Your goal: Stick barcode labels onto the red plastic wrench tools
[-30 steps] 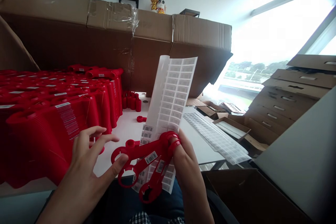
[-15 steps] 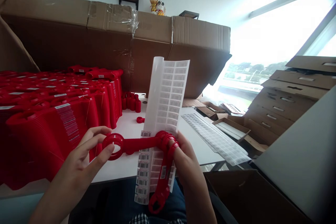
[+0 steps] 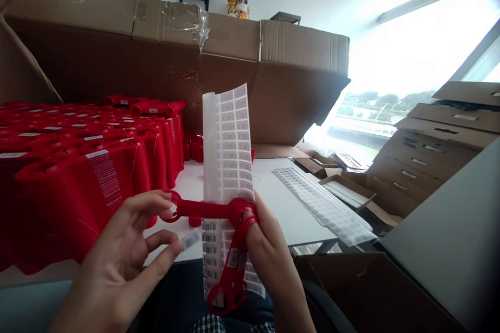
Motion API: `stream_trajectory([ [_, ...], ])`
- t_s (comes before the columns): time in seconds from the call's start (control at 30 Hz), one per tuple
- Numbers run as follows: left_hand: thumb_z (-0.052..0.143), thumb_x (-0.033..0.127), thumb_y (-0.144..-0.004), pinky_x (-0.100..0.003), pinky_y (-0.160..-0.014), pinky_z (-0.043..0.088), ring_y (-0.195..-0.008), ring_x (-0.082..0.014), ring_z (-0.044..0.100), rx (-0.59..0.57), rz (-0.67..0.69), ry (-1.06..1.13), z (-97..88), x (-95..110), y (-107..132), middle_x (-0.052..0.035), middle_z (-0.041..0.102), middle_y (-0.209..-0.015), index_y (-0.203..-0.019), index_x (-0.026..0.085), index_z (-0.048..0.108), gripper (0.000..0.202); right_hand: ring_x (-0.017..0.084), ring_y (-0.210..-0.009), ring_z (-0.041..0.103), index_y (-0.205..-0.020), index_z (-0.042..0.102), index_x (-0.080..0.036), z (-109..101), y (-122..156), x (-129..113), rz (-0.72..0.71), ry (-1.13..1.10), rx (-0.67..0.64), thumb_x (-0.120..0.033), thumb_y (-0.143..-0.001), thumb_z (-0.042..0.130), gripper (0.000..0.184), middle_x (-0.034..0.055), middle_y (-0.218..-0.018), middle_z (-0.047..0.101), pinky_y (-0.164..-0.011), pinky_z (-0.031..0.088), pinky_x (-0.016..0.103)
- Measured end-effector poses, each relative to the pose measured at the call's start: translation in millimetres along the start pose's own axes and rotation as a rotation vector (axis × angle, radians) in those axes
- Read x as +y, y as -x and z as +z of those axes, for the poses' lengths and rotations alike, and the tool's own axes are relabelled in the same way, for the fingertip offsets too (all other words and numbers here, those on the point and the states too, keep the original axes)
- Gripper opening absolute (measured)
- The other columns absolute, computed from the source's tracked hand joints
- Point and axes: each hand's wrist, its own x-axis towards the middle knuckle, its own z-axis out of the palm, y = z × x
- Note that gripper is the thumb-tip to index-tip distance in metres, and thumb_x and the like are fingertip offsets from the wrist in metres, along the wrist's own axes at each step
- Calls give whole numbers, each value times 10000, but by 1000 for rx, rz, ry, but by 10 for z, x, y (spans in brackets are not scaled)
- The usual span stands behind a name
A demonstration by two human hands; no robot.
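Observation:
My right hand (image 3: 269, 255) is closed on a curled sheet of barcode labels (image 3: 227, 151) and on red plastic ring-ended pieces (image 3: 231, 276), one hanging down with labels on it, one (image 3: 195, 209) sticking out to the left. My left hand (image 3: 125, 250) pinches a small white barcode label (image 3: 190, 240) between thumb and forefinger; its upper fingers touch the ring end of the horizontal red piece.
Tall stacks of labelled red pieces (image 3: 78, 177) fill the white table (image 3: 273, 192) on the left. Big cardboard boxes (image 3: 175, 52) stand behind. A used label sheet (image 3: 324, 205) lies at the right; flat cartons (image 3: 429, 151) pile beyond. An open box (image 3: 371, 291) sits below right.
My left hand let go of the ring end and now pinches a peeled label. The label sheet has turned and shifted left. The hanging red piece swung straighter down.

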Motion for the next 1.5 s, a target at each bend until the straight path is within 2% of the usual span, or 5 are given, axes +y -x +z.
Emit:
stream_trajectory([
  [0.23,692,284,-918,-159,-826,628,-1096,-159,678,-12,35,-43,155,14,-20,14,574,-1210,-924,297,594,99,262,-1013,615,-1169,590,-260,30,78,53,-2,137,-45,-366,-1001,410,268,59,-998,661,-846,520,402],
  [0.37,632,232,-946,-116,-793,591,-1066,-127,642,-20,122,-190,132,14,1,11,522,-1046,-778,257,424,269,260,-978,634,-1159,608,-282,24,132,45,17,210,-49,-377,-974,430,274,62,-1034,693,-786,535,373],
  [0.63,560,260,-960,-194,-876,571,-1064,-137,609,-101,92,-353,62,43,33,10,483,-1077,-805,268,410,216,234,-867,621,-964,588,-274,-11,134,-96,27,231,-114,-322,-948,427,169,34,-893,676,-749,526,345],
  [0.97,564,223,-955,-127,-890,544,-1208,-130,562,-104,63,-278,42,19,11,6,474,-1049,-791,268,377,252,222,-837,604,-952,570,-269,-12,132,-74,-4,233,-146,-295,-958,416,157,23,-864,658,-703,502,324],
  [1.5,558,253,-969,-208,-871,567,-1047,-141,591,-114,50,-286,105,-38,-50,13,448,-1046,-783,270,395,248,225,-756,621,-872,590,-285,32,150,-146,25,192,-80,-321,-938,457,153,25,-803,675,-662,517,333],
])
